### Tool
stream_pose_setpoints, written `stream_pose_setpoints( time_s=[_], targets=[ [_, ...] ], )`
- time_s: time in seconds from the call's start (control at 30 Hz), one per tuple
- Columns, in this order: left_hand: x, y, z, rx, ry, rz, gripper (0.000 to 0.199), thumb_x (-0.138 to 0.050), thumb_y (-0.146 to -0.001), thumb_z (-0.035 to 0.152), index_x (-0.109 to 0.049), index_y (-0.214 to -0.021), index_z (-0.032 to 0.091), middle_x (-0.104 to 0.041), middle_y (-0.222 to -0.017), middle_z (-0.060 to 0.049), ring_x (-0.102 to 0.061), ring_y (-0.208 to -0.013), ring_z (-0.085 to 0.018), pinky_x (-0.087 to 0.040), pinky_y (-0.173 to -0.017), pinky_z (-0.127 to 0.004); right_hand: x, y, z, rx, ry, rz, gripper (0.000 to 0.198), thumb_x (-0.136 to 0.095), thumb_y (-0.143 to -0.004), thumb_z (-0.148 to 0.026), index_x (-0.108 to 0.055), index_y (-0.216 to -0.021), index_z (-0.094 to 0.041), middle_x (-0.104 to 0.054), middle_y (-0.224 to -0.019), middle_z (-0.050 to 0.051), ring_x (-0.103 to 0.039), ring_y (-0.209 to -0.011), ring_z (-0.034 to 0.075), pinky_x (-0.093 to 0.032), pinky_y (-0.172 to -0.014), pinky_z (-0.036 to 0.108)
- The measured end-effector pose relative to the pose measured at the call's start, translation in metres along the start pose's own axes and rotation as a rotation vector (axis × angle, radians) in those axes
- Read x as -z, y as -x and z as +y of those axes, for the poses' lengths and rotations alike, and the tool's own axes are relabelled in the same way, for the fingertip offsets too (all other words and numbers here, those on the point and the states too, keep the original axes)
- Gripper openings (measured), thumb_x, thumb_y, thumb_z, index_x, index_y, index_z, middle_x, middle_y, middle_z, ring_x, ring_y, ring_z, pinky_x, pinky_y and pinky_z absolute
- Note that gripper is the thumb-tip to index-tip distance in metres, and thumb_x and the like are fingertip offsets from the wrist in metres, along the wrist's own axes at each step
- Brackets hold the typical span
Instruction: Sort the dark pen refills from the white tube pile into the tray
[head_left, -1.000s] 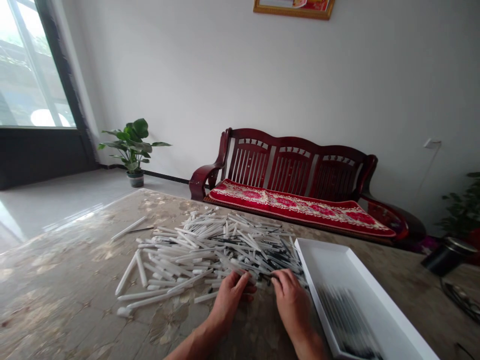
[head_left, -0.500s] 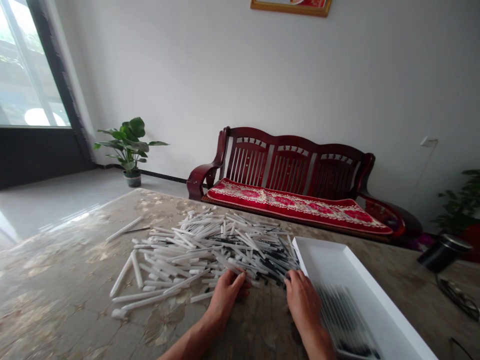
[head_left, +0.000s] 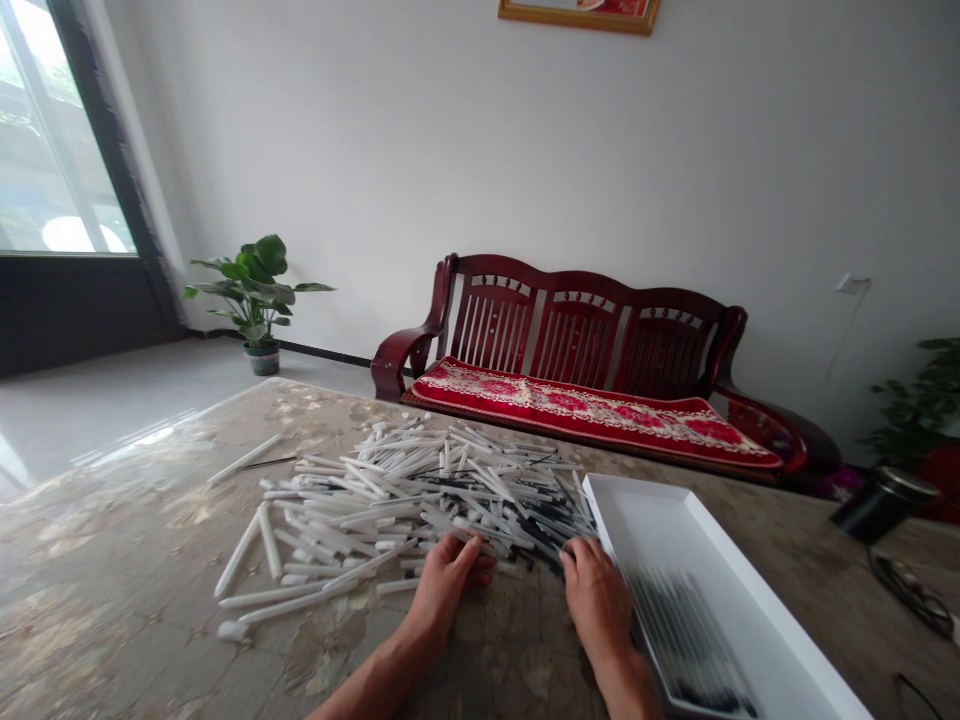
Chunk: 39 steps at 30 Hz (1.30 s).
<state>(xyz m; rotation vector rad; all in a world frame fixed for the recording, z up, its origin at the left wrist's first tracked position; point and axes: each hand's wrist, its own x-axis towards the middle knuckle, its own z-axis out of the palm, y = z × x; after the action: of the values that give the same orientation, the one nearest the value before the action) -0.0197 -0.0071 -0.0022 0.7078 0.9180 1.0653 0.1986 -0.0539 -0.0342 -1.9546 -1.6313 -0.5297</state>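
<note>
1. Head view: a loose heap of slim white and clear plastic pen-like tubes, some with black parts [head_left: 390, 490], covers the middle of a brown-grey, floral-patterned table surface [head_left: 142, 560] and reaches towards its far edge; stacked crosswise, it could slide if a low tube were pulled out.

2. The left hand [head_left: 444, 580] is at the heap's near edge, thumb and fingers bent close together over the tubes; whether they pinch one, I cannot tell; a poor grip there could drag neighbours along.

3. The right hand [head_left: 598, 590] is at the heap's near right corner, fingers curled beside the dark pieces; what they hold, if anything, is hidden; clear and black parts lie tangled here, so a wrong piece could easily be caught up.

4. A shallow white rectangular box [head_left: 765, 590] stands towards the surface's right edge, its left wall just beside the right forearm; a sideways swing of that arm could bump the wall and shift the box.

5. Inside, along its left wall, a row of slim clear tubes with dark ends [head_left: 686, 635] lies side by side; a knock, or a tube dropped across them, could upset their order.

6. A single white tube [head_left: 244, 459] lies apart, towards the far-left corner; being round, it could roll to the left edge if brushed.
</note>
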Motion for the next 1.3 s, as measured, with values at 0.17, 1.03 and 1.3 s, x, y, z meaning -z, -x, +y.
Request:
stream_pose_setpoints(
  time_s=[0.17, 1.03, 1.3],
  targets=[
    [0.001, -0.003, -0.001, 0.003, 0.059, 0.016, 0.047, -0.088, -0.055, 0.049, -0.066, -0.081, 0.016, -0.07, -0.073, 0.001, -0.07, -0.068, -0.016, -0.055, -0.058, -0.024, 0.008, -0.003, 0.001, -0.046, -0.039, 0.098, 0.044, -0.025, -0.103, -0.045, -0.06, -0.087, -0.024, -0.067, -0.087, 0.006, -0.065, -0.077, 0.021, -0.042, -0.063, 0.03],
    [0.0, -0.007, 0.01, 0.056, 0.268, 0.067, 0.016, -0.076, -0.081, 0.023, -0.062, -0.08, 0.015, -0.076, -0.081, -0.009, -0.074, -0.071, -0.016, -0.059, -0.063, -0.023, 0.018, 0.001, -0.018, 0.013, -0.477, 0.077, 0.032, -0.042, -0.1, -0.045, -0.063, -0.088, -0.024, -0.068, -0.084, 0.005, -0.066, -0.08, 0.019, -0.051, -0.072, 0.029],
    [-0.004, 0.004, 0.005, 0.031, 0.121, -0.111, 0.043, -0.088, -0.056, 0.047, -0.066, -0.078, 0.016, -0.072, -0.073, -0.001, -0.072, -0.068, -0.017, -0.054, -0.058, -0.023, 0.03, 0.002, -0.04, -0.008, -0.72, -0.011, 0.029, -0.054, -0.093, -0.046, -0.065, -0.078, -0.024, -0.065, -0.073, 0.003, -0.064, -0.07, 0.018, -0.05, -0.066, 0.026]
  ],
)
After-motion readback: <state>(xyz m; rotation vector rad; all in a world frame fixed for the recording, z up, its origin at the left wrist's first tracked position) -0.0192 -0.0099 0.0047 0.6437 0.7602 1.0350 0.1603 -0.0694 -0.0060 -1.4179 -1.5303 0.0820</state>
